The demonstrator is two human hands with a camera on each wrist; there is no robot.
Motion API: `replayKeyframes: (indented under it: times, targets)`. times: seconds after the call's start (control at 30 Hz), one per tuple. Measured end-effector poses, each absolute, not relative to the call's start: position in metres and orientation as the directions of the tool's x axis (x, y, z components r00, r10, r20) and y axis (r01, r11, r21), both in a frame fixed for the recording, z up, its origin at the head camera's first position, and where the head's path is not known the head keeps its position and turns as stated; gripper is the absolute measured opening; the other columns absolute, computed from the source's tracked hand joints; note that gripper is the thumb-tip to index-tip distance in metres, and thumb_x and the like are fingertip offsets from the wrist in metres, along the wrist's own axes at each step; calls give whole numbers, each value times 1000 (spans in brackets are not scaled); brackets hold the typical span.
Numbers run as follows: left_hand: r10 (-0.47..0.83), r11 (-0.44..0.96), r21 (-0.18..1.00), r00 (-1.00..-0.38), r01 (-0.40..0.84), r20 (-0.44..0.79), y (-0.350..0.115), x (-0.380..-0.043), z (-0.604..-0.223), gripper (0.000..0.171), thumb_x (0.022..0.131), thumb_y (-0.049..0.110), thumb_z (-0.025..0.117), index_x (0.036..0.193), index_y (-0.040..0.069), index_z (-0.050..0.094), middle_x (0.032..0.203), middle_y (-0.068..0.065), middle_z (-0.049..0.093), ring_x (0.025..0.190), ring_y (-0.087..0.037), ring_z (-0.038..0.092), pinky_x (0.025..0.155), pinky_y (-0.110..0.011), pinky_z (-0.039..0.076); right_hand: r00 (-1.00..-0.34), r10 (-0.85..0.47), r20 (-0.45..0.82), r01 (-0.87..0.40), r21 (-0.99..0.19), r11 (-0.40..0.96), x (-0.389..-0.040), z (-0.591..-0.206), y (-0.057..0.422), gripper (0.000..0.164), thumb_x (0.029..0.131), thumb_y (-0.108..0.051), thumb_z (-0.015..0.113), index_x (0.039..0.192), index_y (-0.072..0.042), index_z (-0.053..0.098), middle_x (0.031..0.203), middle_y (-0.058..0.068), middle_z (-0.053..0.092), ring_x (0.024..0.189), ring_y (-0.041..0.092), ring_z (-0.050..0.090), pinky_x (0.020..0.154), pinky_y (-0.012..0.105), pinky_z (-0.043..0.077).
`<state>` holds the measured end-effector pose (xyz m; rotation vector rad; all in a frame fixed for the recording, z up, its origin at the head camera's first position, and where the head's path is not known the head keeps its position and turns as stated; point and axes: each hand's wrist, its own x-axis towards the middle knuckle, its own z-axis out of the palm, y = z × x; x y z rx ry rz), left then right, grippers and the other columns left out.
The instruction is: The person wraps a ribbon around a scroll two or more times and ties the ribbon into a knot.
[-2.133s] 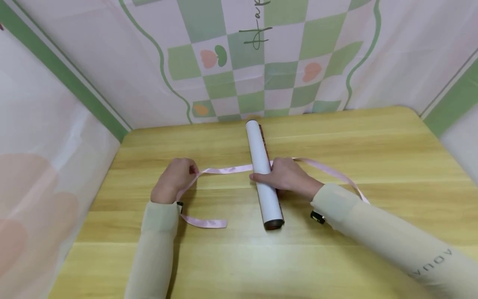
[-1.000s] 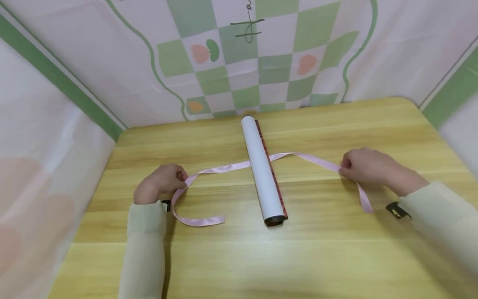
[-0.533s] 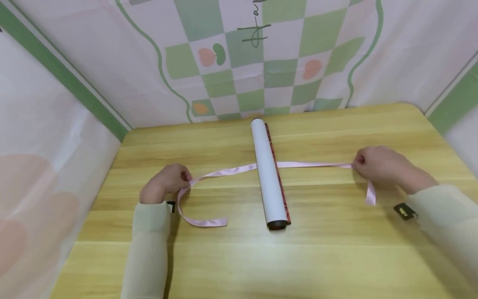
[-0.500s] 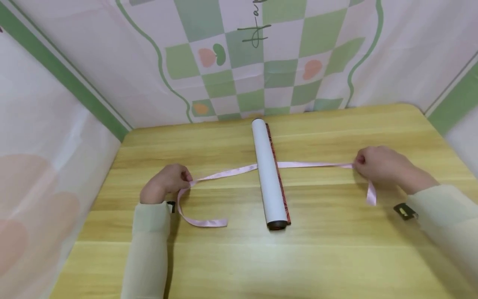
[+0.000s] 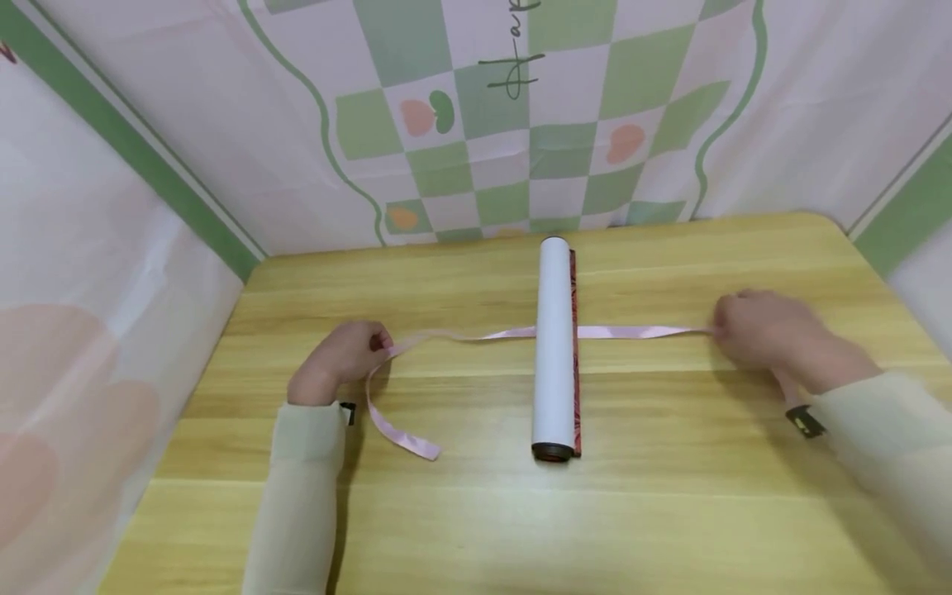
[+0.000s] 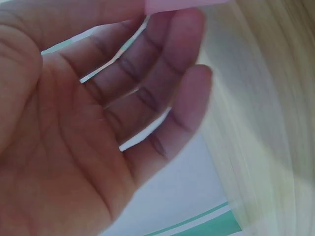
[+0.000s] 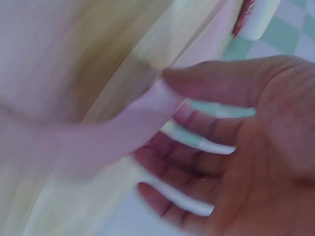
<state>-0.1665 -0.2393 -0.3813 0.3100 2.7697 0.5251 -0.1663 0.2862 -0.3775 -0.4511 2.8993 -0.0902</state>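
Note:
A rolled-up white scroll with dark ends and a red patterned edge lies upright in the head view, near the table's middle. Beneath it a pink ribbon runs from side to side. To the left, my left hand pinches the ribbon, and its loose tail curves toward the front. My right hand, somewhat blurred, pinches the ribbon on the other side. In the right wrist view, thumb and fingertips hold the ribbon. Only a strip of ribbon shows at the top of the left wrist view.
The wooden table ends at the back against a hanging cloth with green checks and fruit prints. Another cloth panel closes off the left side. A small dark device sits at the right wrist.
My right hand has left the scroll and pinched the ribbon farther right, drawing it straight. The scroll has shifted right and now lies straighter. On the left, the ribbon has gone slacker.

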Motion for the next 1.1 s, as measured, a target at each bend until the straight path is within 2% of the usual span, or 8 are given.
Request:
replayKeyframes:
  times: [0.13, 0.23, 0.47, 0.6, 0.7, 0.83, 0.97, 1.1]
  targets:
    - [261, 911, 382, -935, 157, -239, -232, -167, -381, 16, 92, 19, 58, 99, 7, 66, 89, -4, 64, 82, -19, 56, 77, -37, 48, -863, -505, -5, -493, -204, 846, -166, -383, 246, 34, 86, -22, 63, 110, 1, 65, 108, 18, 64, 100, 37, 58, 86, 55, 46]
    - [247, 919, 369, -934, 140, -259, -230, -166, -382, 15, 92, 18, 57, 101, 9, 65, 90, -3, 63, 83, -19, 55, 78, -36, 48, -808, -588, 10, -556, -340, 759, -164, -387, 210, 41, 89, -24, 61, 119, 4, 61, 115, 16, 63, 110, 33, 56, 94, 51, 43]
    - [237, 924, 359, -934, 133, -266, -229, -164, -385, 16, 91, 16, 56, 101, 11, 66, 89, -2, 62, 82, -18, 54, 76, -36, 46, -835, -550, -19, -461, -522, 718, -167, -394, 157, 39, 94, -44, 53, 109, -10, 62, 87, 0, 59, 78, 13, 52, 70, 33, 44]
    - [214, 923, 373, -935, 98, -284, -230, -164, -384, 15, 92, 19, 55, 100, 12, 66, 89, -2, 62, 81, -19, 53, 74, -35, 46, -839, -544, 7, -469, -515, 717, -169, -397, 146, 41, 94, -39, 53, 114, -5, 62, 84, 3, 57, 77, 15, 51, 70, 34, 44]
    - [215, 928, 358, -935, 105, -282, -229, -166, -381, 15, 93, 20, 55, 100, 12, 66, 89, -2, 62, 81, -19, 53, 74, -35, 46, -826, -561, 46, -511, -480, 713, -168, -399, 146, 40, 95, -29, 54, 119, 2, 62, 99, 11, 63, 93, 22, 58, 84, 41, 48]
    - [203, 944, 311, -939, 112, -277, -231, -168, -379, 17, 93, 19, 54, 101, 11, 66, 90, -3, 62, 82, -19, 54, 74, -37, 46, -811, -580, 75, -550, -436, 712, -166, -401, 147, 44, 94, -22, 54, 126, 8, 57, 122, 22, 59, 116, 34, 53, 98, 49, 42]
    - [201, 951, 279, -955, 136, -219, -225, -165, -376, 29, 93, 23, 54, 117, 9, 63, 108, -7, 64, 96, -23, 59, 84, -41, 49, -821, -568, 58, -538, -411, 736, -165, -403, 146, 46, 94, -25, 54, 127, 7, 56, 117, 18, 58, 105, 28, 56, 91, 45, 47]
    - [364, 908, 238, -930, 344, -48, -198, -155, -373, 44, 93, 26, 58, 134, 10, 54, 132, -9, 57, 118, -27, 53, 100, -43, 42, -816, -576, 43, -549, -370, 750, -165, -405, 145, 42, 93, -24, 55, 123, 5, 61, 107, 13, 58, 91, 20, 54, 80, 38, 49]
